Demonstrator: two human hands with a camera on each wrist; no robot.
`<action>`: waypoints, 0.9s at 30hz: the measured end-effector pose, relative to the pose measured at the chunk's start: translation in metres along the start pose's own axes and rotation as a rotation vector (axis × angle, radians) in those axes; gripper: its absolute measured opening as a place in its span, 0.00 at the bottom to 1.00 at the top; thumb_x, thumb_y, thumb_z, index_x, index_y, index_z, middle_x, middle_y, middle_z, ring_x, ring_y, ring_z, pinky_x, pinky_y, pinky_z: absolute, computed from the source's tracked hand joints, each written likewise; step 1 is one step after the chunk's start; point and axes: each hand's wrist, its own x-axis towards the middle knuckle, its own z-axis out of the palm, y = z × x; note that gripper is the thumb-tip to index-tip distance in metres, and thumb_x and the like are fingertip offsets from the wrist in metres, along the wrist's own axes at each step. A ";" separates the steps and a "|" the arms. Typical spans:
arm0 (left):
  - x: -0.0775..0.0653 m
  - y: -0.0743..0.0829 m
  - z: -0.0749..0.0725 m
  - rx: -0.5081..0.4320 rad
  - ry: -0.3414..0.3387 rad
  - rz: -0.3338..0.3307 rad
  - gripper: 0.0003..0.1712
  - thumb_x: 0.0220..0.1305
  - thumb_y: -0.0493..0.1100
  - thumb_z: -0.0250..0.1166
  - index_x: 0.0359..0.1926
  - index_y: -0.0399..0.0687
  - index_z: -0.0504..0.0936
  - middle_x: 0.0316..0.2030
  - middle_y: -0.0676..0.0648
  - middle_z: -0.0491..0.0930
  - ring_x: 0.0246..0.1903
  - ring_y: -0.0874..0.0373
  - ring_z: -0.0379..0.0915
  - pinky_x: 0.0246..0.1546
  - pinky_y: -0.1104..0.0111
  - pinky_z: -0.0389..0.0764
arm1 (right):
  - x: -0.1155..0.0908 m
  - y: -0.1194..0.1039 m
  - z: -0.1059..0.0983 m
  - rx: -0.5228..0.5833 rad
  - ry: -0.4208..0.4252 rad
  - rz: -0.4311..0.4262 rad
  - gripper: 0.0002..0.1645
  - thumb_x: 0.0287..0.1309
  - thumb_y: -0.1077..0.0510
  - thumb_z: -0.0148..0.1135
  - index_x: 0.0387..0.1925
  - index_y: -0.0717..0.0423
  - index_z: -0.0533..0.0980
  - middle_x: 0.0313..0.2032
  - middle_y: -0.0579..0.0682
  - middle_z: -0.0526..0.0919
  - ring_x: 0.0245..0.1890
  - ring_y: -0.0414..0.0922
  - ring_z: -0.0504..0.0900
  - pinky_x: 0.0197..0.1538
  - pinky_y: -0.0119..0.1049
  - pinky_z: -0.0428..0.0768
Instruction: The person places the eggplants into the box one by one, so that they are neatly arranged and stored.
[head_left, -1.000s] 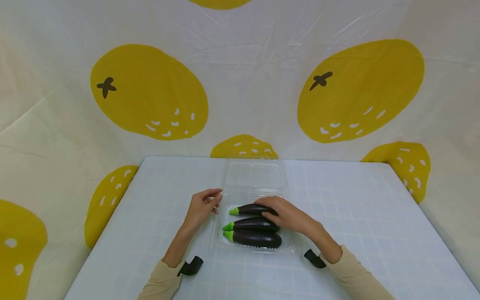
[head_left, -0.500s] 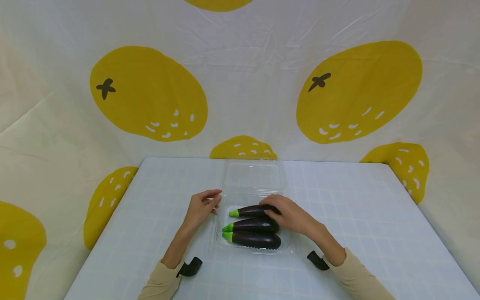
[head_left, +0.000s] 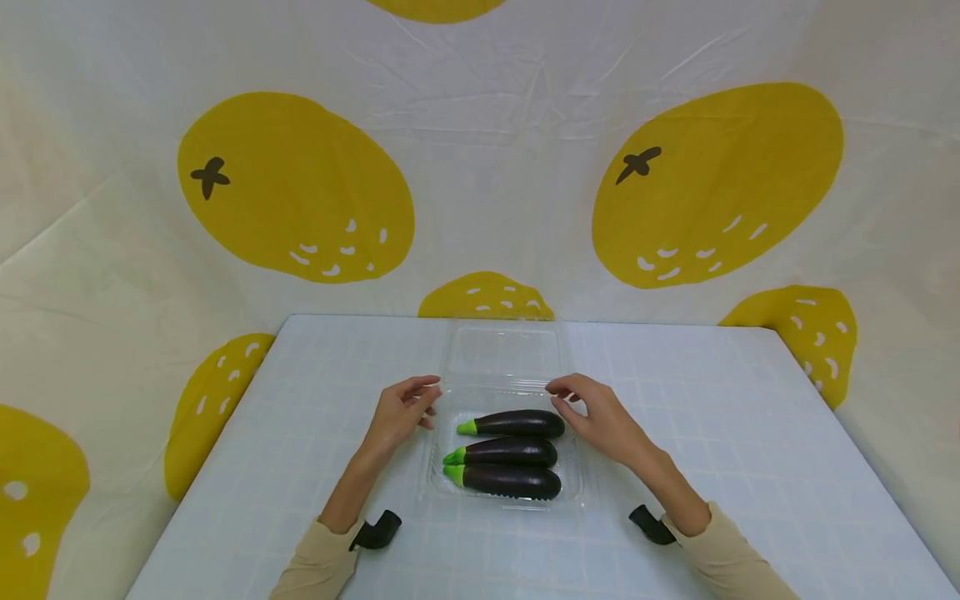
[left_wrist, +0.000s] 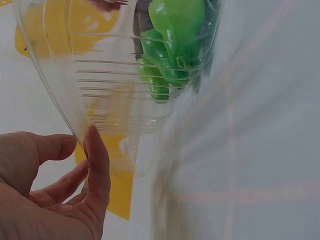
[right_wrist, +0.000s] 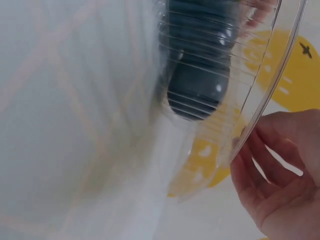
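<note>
Three dark purple eggplants with green stem ends lie side by side in a clear plastic clamshell container: a far eggplant, a middle eggplant and a near eggplant. My left hand pinches the container's rim at its far left corner, thumb and fingertip on either side in the left wrist view. At the far right corner my right hand holds the rim between thumb and fingers. The rounded eggplant ends show through the ribbed wall in the right wrist view.
Behind the base, the container's lid lies folded open toward the table's back edge. The table has a pale checked cover. A cloth with yellow fruit prints hangs behind it.
My right hand has let go of the far eggplant and moved back and right to the container's rim. That eggplant stays in the container. My left hand has barely moved.
</note>
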 end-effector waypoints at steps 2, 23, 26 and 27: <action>0.003 0.000 -0.001 0.012 0.011 -0.012 0.20 0.73 0.39 0.65 0.60 0.33 0.81 0.43 0.31 0.83 0.35 0.45 0.81 0.28 0.72 0.84 | -0.001 0.004 -0.001 0.005 0.053 0.003 0.14 0.63 0.70 0.67 0.51 0.65 0.80 0.47 0.59 0.86 0.44 0.50 0.84 0.46 0.51 0.86; 0.035 0.005 -0.001 -0.018 0.003 -0.058 0.25 0.75 0.41 0.63 0.66 0.30 0.74 0.54 0.28 0.80 0.47 0.41 0.83 0.45 0.66 0.86 | 0.008 0.039 0.006 0.108 0.166 0.292 0.34 0.69 0.58 0.65 0.69 0.69 0.65 0.64 0.70 0.72 0.60 0.65 0.76 0.62 0.61 0.76; 0.040 0.005 -0.001 -0.024 -0.009 -0.071 0.26 0.75 0.41 0.63 0.67 0.31 0.73 0.55 0.29 0.80 0.48 0.41 0.82 0.48 0.63 0.86 | 0.010 0.044 0.007 0.147 0.126 0.361 0.37 0.72 0.54 0.63 0.72 0.70 0.61 0.66 0.71 0.70 0.62 0.65 0.75 0.64 0.60 0.75; 0.042 0.005 -0.001 -0.025 -0.019 -0.075 0.27 0.75 0.41 0.63 0.68 0.31 0.72 0.56 0.29 0.79 0.49 0.41 0.82 0.49 0.63 0.86 | 0.011 0.046 0.008 0.159 0.113 0.381 0.38 0.73 0.53 0.62 0.73 0.70 0.60 0.66 0.71 0.70 0.62 0.65 0.75 0.64 0.60 0.75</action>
